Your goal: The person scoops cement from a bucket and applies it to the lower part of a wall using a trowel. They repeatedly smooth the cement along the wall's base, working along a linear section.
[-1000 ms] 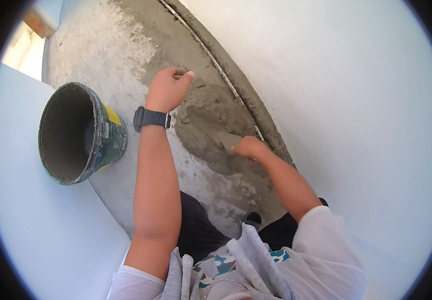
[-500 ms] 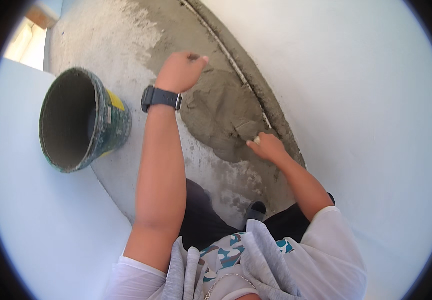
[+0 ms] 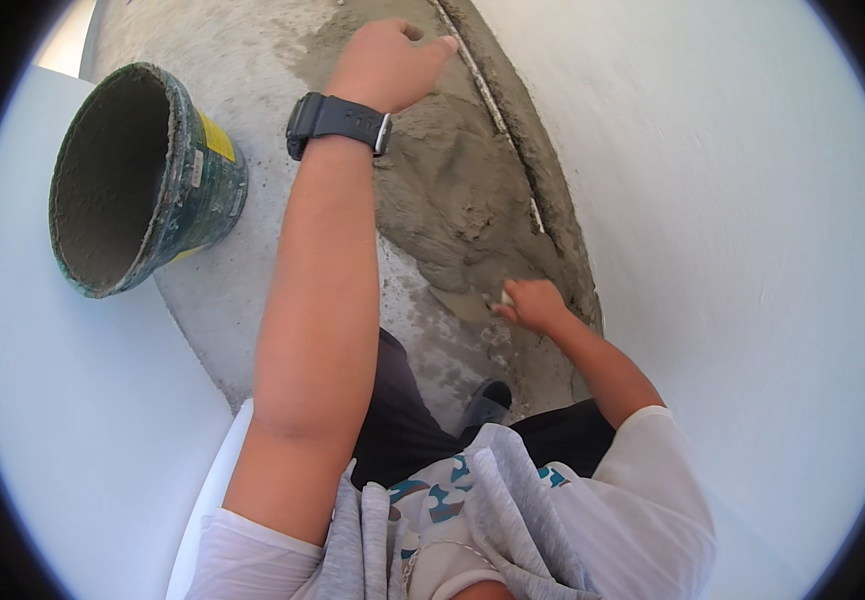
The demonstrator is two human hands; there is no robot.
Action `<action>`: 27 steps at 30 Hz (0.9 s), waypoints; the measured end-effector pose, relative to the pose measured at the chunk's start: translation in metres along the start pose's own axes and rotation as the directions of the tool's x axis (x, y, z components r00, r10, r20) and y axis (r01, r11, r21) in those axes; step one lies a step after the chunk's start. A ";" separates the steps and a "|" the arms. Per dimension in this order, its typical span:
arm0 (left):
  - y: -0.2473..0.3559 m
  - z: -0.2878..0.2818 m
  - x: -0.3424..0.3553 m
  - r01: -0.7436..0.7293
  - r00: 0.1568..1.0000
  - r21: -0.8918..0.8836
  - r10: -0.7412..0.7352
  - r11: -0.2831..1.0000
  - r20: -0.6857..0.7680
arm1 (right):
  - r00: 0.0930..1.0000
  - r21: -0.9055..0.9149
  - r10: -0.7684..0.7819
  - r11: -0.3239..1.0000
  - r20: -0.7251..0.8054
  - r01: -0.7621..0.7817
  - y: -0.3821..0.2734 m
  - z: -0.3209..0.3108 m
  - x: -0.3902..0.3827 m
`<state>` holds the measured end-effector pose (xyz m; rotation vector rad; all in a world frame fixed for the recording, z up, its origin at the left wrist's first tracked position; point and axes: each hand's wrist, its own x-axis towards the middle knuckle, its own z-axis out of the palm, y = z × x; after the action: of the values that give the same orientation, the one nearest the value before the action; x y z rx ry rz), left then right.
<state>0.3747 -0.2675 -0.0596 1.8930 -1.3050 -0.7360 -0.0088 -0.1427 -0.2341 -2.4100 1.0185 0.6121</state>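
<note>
White walls (image 3: 712,200) are being met by concrete floor (image 3: 262,70), partly covered by grey mortar (image 3: 447,185). Bucket (image 3: 192,195) is being supported to its left. Left hand (image 3: 392,65) is being held above, fingers curled, contents untellable; by right hand (image 3: 537,305), pale handle (image 3: 506,298) is being gripped at the mortar's near end.

- A black wristwatch (image 3: 342,118), at eleven o'clock, had a holed strap and silvery buckle (image 3: 383,135).
- Whitish short sleeves (image 3: 642,510) showed at seven and half past four.
- Grey cloth folds (image 3: 522,505) hung toward five.
- At six, camouflage print (image 3: 444,505) showed teal and brown beside a silvery chain (image 3: 452,543).
- Dark trousers (image 3: 564,440) and footwear (image 3: 489,402) showed toward five.
</note>
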 end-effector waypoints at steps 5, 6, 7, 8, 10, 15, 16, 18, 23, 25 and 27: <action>0.000 0.004 0.003 0.018 0.999 -0.023 -0.017 1.000 0.051 | 0.987 0.021 0.082 0.997 -0.136 -0.080 0.005 -0.037 0.083; -0.001 0.006 0.003 0.003 0.999 -0.007 -0.003 1.000 0.038 | 0.978 0.046 0.158 0.987 -0.138 -0.153 0.010 -0.046 0.091; -0.002 0.007 0.004 -0.008 1.000 -0.002 0.008 1.000 0.027 | 0.962 0.079 0.207 0.977 -0.178 -0.196 0.016 -0.055 0.098; -0.003 0.008 0.004 -0.019 1.000 0.003 0.019 1.000 0.016 | 0.942 0.114 0.256 0.965 -0.215 -0.236 0.021 -0.063 0.102; -0.005 0.006 0.003 -0.040 0.999 0.016 0.039 0.999 0.012 | 0.934 0.422 0.354 0.840 0.052 -0.342 0.035 -0.080 0.098; -0.006 -0.001 0.003 -0.028 0.999 -0.009 0.029 1.000 0.014 | 0.904 0.939 0.366 0.172 0.219 -0.297 0.034 -0.108 0.033; -0.006 -0.001 0.004 -0.040 0.999 -0.002 0.040 0.999 -0.004 | 0.918 0.966 0.382 0.175 0.109 -0.188 0.026 -0.112 0.019; -0.004 0.001 0.005 -0.066 0.997 0.017 0.067 0.998 -0.037 | 0.899 0.982 0.424 0.187 -0.114 0.036 0.007 -0.119 0.000; 0.001 0.013 0.009 -0.031 0.998 -0.007 0.031 0.999 0.051 | 0.650 0.883 0.624 0.152 -0.434 0.444 -0.043 -0.073 0.041; 0.003 0.016 0.010 -0.060 0.996 0.011 0.059 0.998 0.074 | 0.813 0.975 0.563 -0.053 -0.150 0.217 -0.048 -0.045 0.077; 0.006 0.019 0.013 -0.111 0.992 0.037 0.108 0.993 0.070 | 0.824 0.991 0.556 0.018 0.103 -0.136 -0.048 -0.021 0.086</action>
<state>0.3609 -0.2856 -0.0670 1.8259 -1.4645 -0.7273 0.0853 -0.1712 -0.2536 -0.9294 1.5114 -0.3958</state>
